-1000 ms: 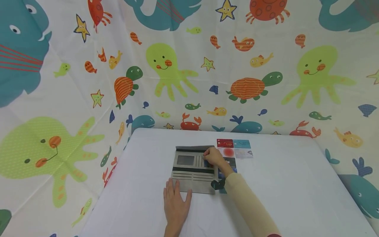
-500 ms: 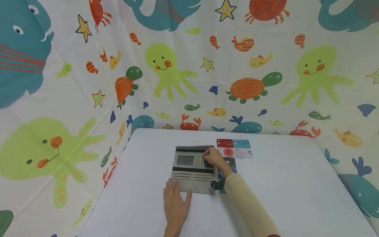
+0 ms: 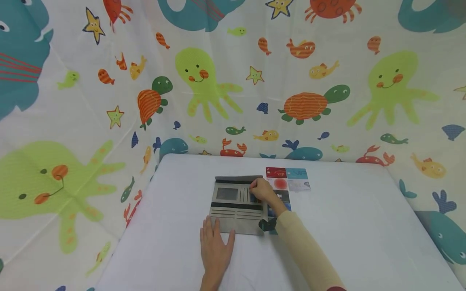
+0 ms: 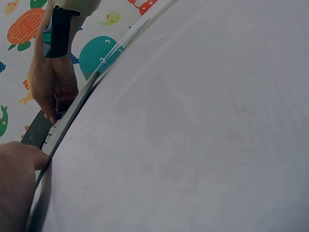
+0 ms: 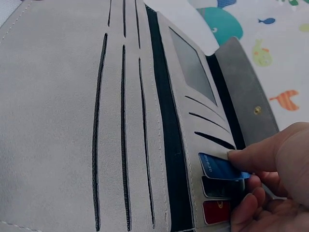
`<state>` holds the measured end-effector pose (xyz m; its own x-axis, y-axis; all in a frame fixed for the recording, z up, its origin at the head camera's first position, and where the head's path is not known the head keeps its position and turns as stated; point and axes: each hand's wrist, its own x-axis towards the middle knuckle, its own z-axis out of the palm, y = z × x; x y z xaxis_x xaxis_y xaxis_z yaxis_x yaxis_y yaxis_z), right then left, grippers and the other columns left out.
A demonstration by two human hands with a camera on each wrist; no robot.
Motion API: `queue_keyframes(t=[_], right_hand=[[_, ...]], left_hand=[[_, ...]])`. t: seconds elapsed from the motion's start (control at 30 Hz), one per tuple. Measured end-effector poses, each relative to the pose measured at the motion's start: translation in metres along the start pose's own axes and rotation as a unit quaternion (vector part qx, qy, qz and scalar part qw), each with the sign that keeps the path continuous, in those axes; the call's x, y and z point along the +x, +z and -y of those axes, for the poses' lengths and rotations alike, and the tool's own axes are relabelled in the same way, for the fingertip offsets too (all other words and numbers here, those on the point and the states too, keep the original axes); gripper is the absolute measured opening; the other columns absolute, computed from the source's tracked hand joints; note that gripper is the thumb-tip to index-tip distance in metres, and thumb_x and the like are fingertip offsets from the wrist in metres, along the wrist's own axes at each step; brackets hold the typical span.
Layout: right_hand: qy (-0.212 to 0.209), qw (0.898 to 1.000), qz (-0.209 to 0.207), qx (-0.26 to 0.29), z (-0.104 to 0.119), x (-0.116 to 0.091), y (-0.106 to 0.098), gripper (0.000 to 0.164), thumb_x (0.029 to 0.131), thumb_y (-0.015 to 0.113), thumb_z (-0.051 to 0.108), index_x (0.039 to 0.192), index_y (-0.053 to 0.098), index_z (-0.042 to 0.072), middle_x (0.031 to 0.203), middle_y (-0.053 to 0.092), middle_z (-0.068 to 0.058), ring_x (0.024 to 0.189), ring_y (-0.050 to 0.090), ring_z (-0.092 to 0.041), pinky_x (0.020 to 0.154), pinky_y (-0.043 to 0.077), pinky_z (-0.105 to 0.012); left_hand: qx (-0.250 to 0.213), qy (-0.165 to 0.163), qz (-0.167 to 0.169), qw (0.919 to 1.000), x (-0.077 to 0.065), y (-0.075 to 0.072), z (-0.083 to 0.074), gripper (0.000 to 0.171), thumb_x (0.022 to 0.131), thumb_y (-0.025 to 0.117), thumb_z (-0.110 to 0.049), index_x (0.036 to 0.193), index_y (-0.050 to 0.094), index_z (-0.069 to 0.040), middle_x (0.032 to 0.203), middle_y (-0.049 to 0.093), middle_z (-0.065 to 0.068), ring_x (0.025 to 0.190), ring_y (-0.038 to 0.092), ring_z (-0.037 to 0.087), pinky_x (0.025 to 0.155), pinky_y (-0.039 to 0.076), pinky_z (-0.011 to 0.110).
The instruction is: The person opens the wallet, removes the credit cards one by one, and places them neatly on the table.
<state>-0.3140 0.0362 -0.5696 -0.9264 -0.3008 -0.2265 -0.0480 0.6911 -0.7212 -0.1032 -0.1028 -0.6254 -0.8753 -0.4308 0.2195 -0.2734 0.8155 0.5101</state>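
A grey wallet lies unfolded on the white table, its slots and clear window facing up. My right hand is at the wallet's right side. In the right wrist view its thumb and fingers pinch the outer end of a blue card, which sits partly in a slot. A dark card and a red card sit in the slots beside it, partly behind my fingers. My left hand rests with straight fingers at the wallet's near left corner, fingertips touching its edge.
Right of the wallet lie several loose cards: a red VIP card, a teal one, a white one with a red circle, a pale one and a black one. A sea-animal curtain hangs behind the table.
The head view has shifted slightly, so the scene sits a little higher in it. Both hands and the wallet keep nearly the same places.
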Motion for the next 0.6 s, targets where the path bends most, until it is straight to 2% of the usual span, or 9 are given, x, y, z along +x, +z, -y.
queue_keyframes(t=[0.37, 0.6], right_hand=[[-0.001, 1.0, -0.007, -0.004, 0.002, -0.007, -0.001, 0.008, 0.091, 0.068, 0.011, 0.097, 0.068, 0.006, 0.093, 0.067, -0.009, 0.081, 0.061, -0.021, 0.068, 0.053, -0.03], [0.016, 1.0, -0.004, 0.017, 0.003, -0.013, 0.0, 0.008, 0.092, 0.067, 0.011, 0.099, 0.067, 0.007, 0.092, 0.065, -0.008, 0.077, 0.06, -0.021, 0.061, 0.052, -0.027]], left_hand=[[-0.004, -0.002, 0.001, 1.0, -0.004, -0.003, -0.003, 0.074, 0.089, 0.069, -0.047, 0.143, 0.051, 0.0, 0.16, 0.035, 0.022, 0.151, 0.03, 0.038, 0.125, 0.022, 0.053], [-0.002, -0.005, -0.002, 1.0, -0.008, -0.003, -0.004, 0.074, 0.089, 0.069, -0.047, 0.143, 0.051, -0.001, 0.16, 0.034, 0.022, 0.151, 0.03, 0.037, 0.125, 0.022, 0.052]])
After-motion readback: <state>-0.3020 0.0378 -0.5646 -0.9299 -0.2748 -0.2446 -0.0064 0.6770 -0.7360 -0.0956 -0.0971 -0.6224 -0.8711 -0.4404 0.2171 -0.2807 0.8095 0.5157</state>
